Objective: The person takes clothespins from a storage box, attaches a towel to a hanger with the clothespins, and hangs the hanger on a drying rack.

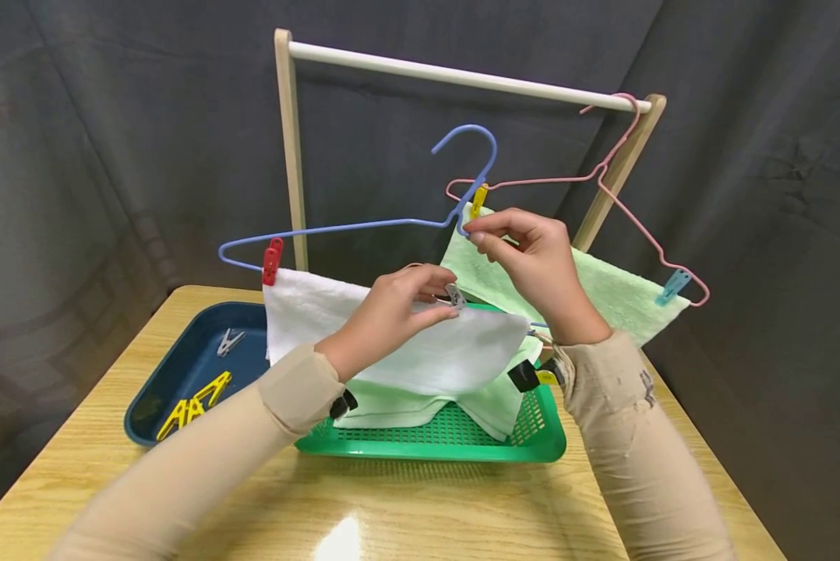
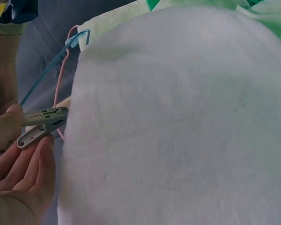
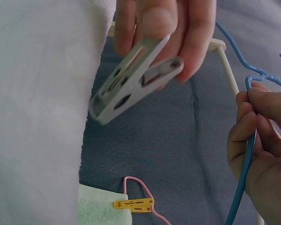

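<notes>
My left hand (image 1: 392, 312) pinches a grey clothespin (image 3: 126, 86) between thumb and fingers. Its tip is right at the edge of a white towel (image 1: 420, 351). My right hand (image 1: 535, 261) grips a blue hanger (image 1: 350, 227) just below its hook, holding it up in front of the rack. A red clothespin (image 1: 273, 262) fastens the towel's left corner to the hanger's left end. The towel's right part slopes down below my hands. In the right wrist view, the fingers (image 3: 248, 126) are curled round the blue wire.
Behind stands a rack with a white bar (image 1: 448, 72). On it hangs a pink hanger (image 1: 644, 222) with a light green towel (image 1: 602, 292), held by yellow and teal clothespins. A green basket (image 1: 427, 449) holds more cloth. A dark blue tray (image 1: 139, 413) contains grey and yellow clothespins.
</notes>
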`<state>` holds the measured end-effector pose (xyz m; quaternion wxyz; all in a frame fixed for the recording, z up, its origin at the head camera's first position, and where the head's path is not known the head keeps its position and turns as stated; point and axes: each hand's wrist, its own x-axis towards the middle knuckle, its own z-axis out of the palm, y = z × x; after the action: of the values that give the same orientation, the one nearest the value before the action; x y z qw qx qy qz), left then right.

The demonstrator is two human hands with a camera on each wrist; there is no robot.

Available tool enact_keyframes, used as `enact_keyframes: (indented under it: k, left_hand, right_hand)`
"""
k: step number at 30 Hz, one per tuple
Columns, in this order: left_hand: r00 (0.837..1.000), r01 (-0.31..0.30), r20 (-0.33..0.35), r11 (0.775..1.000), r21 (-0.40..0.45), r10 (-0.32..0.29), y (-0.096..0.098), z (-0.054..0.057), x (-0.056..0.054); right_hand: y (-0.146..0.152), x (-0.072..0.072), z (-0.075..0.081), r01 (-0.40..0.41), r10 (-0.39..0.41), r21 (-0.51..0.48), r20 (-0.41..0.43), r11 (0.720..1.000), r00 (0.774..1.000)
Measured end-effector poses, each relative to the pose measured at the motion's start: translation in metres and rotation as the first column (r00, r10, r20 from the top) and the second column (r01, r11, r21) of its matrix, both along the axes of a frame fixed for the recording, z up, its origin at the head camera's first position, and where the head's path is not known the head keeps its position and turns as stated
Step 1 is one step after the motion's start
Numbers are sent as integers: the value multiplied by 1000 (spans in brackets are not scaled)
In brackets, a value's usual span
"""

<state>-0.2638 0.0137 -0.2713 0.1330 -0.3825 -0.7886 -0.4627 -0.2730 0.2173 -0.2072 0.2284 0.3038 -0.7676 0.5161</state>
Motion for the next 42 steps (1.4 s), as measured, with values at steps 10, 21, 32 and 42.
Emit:
enact_keyframes:
  k: [10, 21, 32, 42]
  left_hand:
    - [992, -12, -124, 1000, -4, 11, 16, 3, -12]
    - [982, 39, -189, 998, 57, -28, 33, 0, -15]
    - [949, 30, -315, 1000, 6, -26, 40, -7, -21]
    - [945, 6, -324, 993, -120, -45, 49, -5, -25]
  right_hand:
    - [0, -2, -1, 3, -3, 3, -16, 1000, 1000]
    - [1, -1, -1, -8, 7, -15, -14, 1000, 1000]
    - [1, -3, -2, -3, 3, -21, -4, 1000, 1000]
    - [-2, -6, -4, 1, -1, -20, 5, 1000, 1000]
